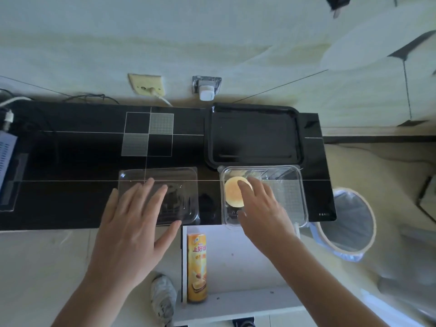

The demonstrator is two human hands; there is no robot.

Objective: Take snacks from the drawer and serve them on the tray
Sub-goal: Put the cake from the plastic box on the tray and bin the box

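Observation:
An empty black tray (253, 109) sits at the back right of the black glass countertop. Just in front of it stands a clear plastic box (290, 194) holding a round pale-yellow cake (232, 193). My right hand (259, 208) reaches into the box, its fingertips on the cake. Left of the box lies the box's clear plastic lid (181, 182), and my left hand (134, 223) rests flat over it with fingers spread. Below the counter edge the white drawer (247, 300) stands open with a yellow snack can (197, 267) lying in it.
A bin lined with a plastic bag (349, 223) stands to the right of the counter. Two wall sockets with plugs (206, 89) sit behind the countertop. A white device (7, 161) and cables occupy the far left. My shoe (162, 298) is on the floor beside the drawer.

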